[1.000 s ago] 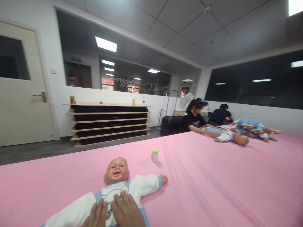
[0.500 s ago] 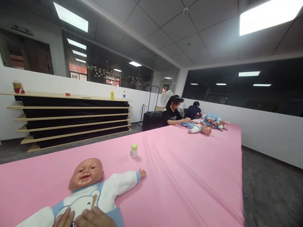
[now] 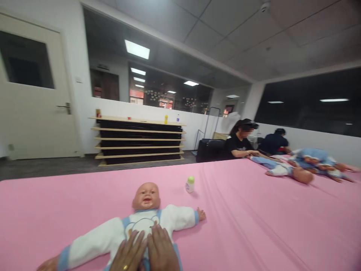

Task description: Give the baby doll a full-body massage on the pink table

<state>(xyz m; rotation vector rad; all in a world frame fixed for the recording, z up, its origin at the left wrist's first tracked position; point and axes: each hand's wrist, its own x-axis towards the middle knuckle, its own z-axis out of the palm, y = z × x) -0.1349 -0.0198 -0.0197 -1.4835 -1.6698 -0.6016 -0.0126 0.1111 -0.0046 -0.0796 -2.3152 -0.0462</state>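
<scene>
A baby doll (image 3: 146, 197) lies face up on the pink-covered table (image 3: 239, 226), its arms spread wide. It wears a white and blue top (image 3: 97, 239) with a bear print on the chest. My left hand (image 3: 130, 252), with a ring on one finger, rests flat on the lower chest. Beside it, my right hand (image 3: 161, 248) lies flat on the top too, fingers stretched toward the doll's head. Both hands hide the belly. A small white bottle with a green cap (image 3: 190, 184) stands past the doll's outstretched hand.
Across the table at the right, a person in black (image 3: 241, 143) handles another doll (image 3: 287, 171). More dolls (image 3: 318, 160) lie heaped beyond it, near a second person (image 3: 275, 141). Stacked boards (image 3: 141, 139) stand by the far wall, with a door (image 3: 34, 105) at the left.
The view has swung left, bringing the door into sight and shifting everything rightward. More of the doll and of my hands now shows. Both hands stay on the doll's front.
</scene>
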